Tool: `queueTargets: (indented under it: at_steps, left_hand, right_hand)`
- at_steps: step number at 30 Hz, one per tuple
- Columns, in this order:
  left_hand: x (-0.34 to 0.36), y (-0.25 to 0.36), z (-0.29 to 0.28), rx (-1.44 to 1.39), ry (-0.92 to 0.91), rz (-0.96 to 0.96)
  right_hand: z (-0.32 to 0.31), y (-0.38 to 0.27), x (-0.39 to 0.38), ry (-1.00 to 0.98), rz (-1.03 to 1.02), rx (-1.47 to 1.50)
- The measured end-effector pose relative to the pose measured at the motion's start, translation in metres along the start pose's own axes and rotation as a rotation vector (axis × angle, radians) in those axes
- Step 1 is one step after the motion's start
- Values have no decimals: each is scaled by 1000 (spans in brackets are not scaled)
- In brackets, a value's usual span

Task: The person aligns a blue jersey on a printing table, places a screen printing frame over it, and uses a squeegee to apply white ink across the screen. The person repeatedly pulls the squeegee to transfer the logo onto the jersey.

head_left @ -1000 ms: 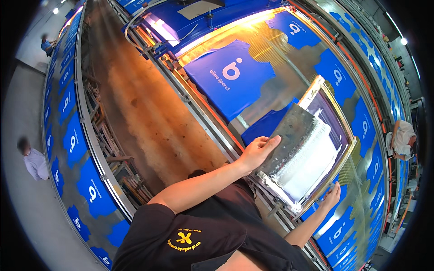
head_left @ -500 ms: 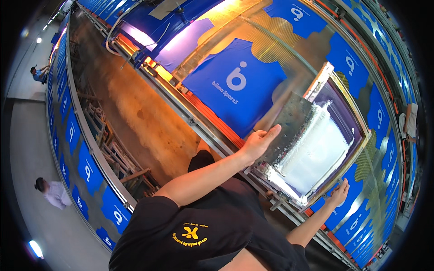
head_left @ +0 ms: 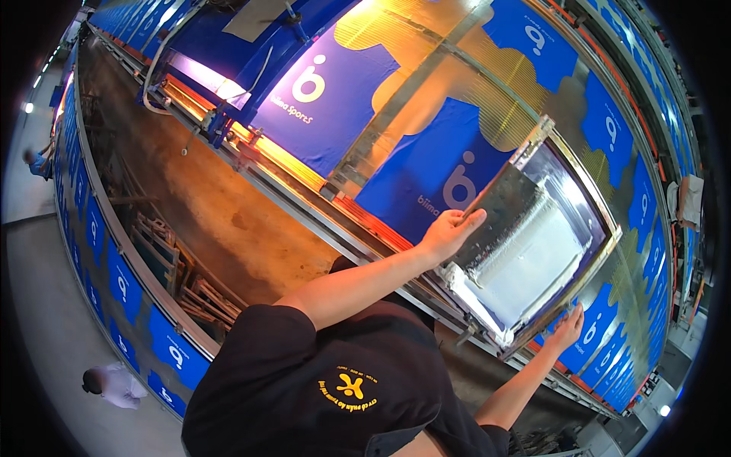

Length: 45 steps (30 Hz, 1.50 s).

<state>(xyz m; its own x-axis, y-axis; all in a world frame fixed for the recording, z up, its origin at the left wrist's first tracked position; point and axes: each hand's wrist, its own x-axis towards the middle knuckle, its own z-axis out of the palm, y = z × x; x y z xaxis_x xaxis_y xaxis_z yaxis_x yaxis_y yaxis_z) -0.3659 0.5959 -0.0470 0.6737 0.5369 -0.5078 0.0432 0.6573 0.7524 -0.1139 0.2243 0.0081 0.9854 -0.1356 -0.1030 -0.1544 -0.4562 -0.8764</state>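
My left hand [head_left: 454, 234] is closed around the edge of a wide dark squeegee [head_left: 499, 221], thumb on top. The squeegee leans in a screen-printing frame [head_left: 601, 255], and thick white ink [head_left: 525, 266] lies on the mesh beside its blade. At the frame's near right side, the fingers of my right hand [head_left: 567, 327] curl at the rim. The frame is tilted and covers part of a blue fabric piece [head_left: 426, 152] bearing a white logo. Another printed blue piece [head_left: 304, 114] lies farther left on the long table.
A blue machine [head_left: 263, 46] with glowing lamps spans the table at upper left. A metal rail [head_left: 297, 190] edges the table. Screens [head_left: 190, 282] are stacked low beyond the brown aisle floor [head_left: 221, 206]. One person [head_left: 114, 385] is at lower left, another [head_left: 38, 161] farther off.
My view has shifted along the table. Two printed logos now show left of the frame, where one was fully visible. The blue machine appears farther left. Both hands keep their hold.
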Motion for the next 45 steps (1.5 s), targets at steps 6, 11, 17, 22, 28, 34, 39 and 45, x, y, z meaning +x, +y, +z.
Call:
queueTargets:
  at_steps: [6, 11, 17, 22, 28, 34, 39, 45]
  left_hand:
    - [20, 32, -72, 3, 64, -103]
    - [15, 49, -108, 30, 188, -96]
    - [-2, 70, -140, 7, 113, -215]
    - [-6, 77, -151, 79, 140, -147]
    - [-17, 90, -173, 115, 302, -82]
    - [-58, 124, -180, -93, 105, 138]
    - [-82, 141, -164, 252, 156, 267]
    - [-84, 121, -143, 1074, 351, 427]
  right_hand:
    - [105, 2, -19, -74, -10, 48]
    - [145, 23, -35, -104, 56, -29]
    - [172, 48, -56, -70, -82, 8]
    - [190, 47, -70, -58, -85, -102]
    - [217, 31, -108, -113, -262, 29]
    - [226, 21, -110, -145, -128, -69]
    - [230, 27, -100, -209, -102, -208]
    - [234, 23, -101, -281, -30, -197]
